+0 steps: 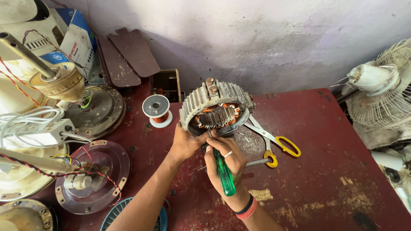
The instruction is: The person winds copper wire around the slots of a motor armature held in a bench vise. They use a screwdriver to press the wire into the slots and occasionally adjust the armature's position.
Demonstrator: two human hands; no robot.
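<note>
Fan motor stator (216,109), its finned grey shell tilted on edge on the red table (334,171), stands at twelve o'clock from both hands with its copper windings facing the viewer. The left hand (185,144) is closed on the lower rim at about seven o'clock and steadies the stator, while the right hand (225,160), just below, grips a green-handled screwdriver (223,171). The screwdriver's long axis runs from five o'clock up to eleven o'clock, its tip entering the winding slots; yellow-handled scissors (274,141) lie just beside at three o'clock.
</note>
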